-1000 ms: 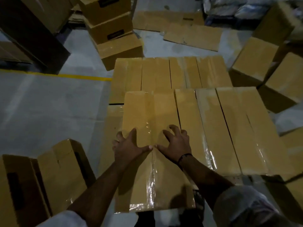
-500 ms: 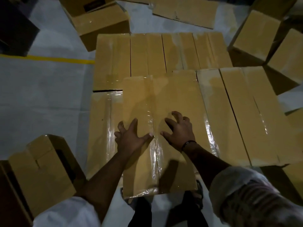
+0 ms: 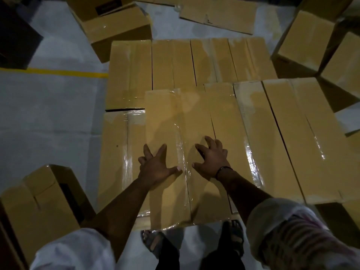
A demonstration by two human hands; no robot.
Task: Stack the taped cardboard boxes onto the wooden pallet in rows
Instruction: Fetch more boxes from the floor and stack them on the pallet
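Note:
A taped cardboard box (image 3: 175,123) lies flat in front of me, on top of a lower taped box (image 3: 116,152) whose left part sticks out. My left hand (image 3: 155,166) rests spread on its top, left of the tape seam. To the right of the seam, my right hand (image 3: 211,160) presses on it with bent, spread fingers. More taped boxes (image 3: 292,133) sit beside it on the right at the same level. A lower back row of boxes (image 3: 191,61) lies beyond. The wooden pallet is hidden under the boxes.
Loose boxes stand at the front left (image 3: 39,201), back left (image 3: 116,30) and right (image 3: 307,38). Flattened cardboard (image 3: 220,14) lies on the floor at the back. A yellow floor line (image 3: 58,72) runs at left. My sandalled feet (image 3: 155,244) stand at the stack's near edge.
The box under my hands has slid away from me, further onto the stack and closer against the box on its right. Both hands stayed flat on its top.

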